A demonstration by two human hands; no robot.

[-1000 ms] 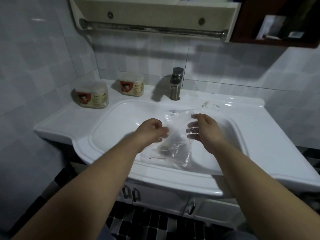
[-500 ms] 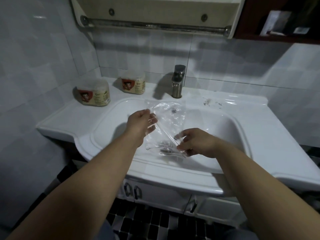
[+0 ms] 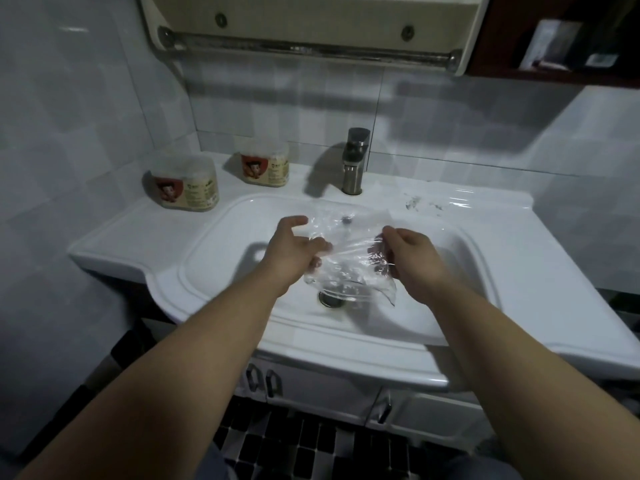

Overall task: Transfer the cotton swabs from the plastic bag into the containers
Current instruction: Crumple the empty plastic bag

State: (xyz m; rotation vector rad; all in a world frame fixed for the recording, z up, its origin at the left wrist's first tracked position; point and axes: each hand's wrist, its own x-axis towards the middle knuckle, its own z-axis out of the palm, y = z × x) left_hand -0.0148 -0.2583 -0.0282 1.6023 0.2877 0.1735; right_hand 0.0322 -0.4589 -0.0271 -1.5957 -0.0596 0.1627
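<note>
Left hand [image 3: 298, 252] and right hand [image 3: 412, 258] nearest, out over the sink [image 3: 221, 265], each pinching an edge of the clear plastic bag [image 3: 349, 268]. Bag stretched and crumpled between them, long axis side to side, hanging over the drain [image 3: 331, 298]. No cotton swabs discernible inside through the glare; likely emptied. Farther back and well off to the left, on the counter [image 3: 114, 237]: near container [image 3: 185, 184], then far container [image 3: 266, 165], both lidded. Closer to the left hand than the right. Faucet [image 3: 355, 161] behind all.

Two containers [image 3: 185, 183] [image 3: 265, 166] — one plastic bag [image 3: 349, 261] — one tap [image 3: 354, 161].
</note>
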